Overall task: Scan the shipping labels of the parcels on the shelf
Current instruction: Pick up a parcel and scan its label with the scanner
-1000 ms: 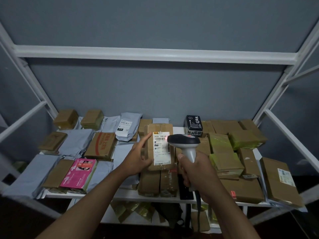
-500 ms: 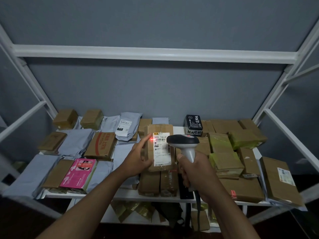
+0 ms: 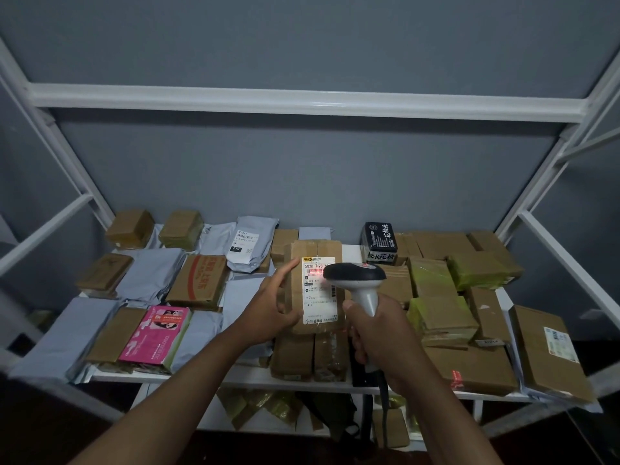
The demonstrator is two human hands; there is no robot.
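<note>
Scanning was in progress on one parcel; how many others had been read could not be told, and many on the shelf showed no label face-up, so most of the work appeared to remain. The brown cardboard parcel [image 3: 315, 286] stood propped up at the middle of the white shelf [image 3: 255, 377], resting on two flat brown parcels [image 3: 308, 357]. Its white shipping label [image 3: 318, 290] faced the camera, printed with "502D" and a barcode. A red scan glow lay on the barcode, just left of the scanner head.

The left hand [image 3: 271, 313] held the parcel's left edge, thumb on the front face, index finger extended upward along the edge. The right hand [image 3: 379, 333] gripped the handle of the barcode scanner [image 3: 355, 280], fingers wrapped round it, its head just in front of the label.

Other items lay around: a grey poly mailer [image 3: 251, 243] with label visible, a pink box [image 3: 154, 333], a black box [image 3: 379, 243], and green-taped parcels [image 3: 439, 313].
</note>
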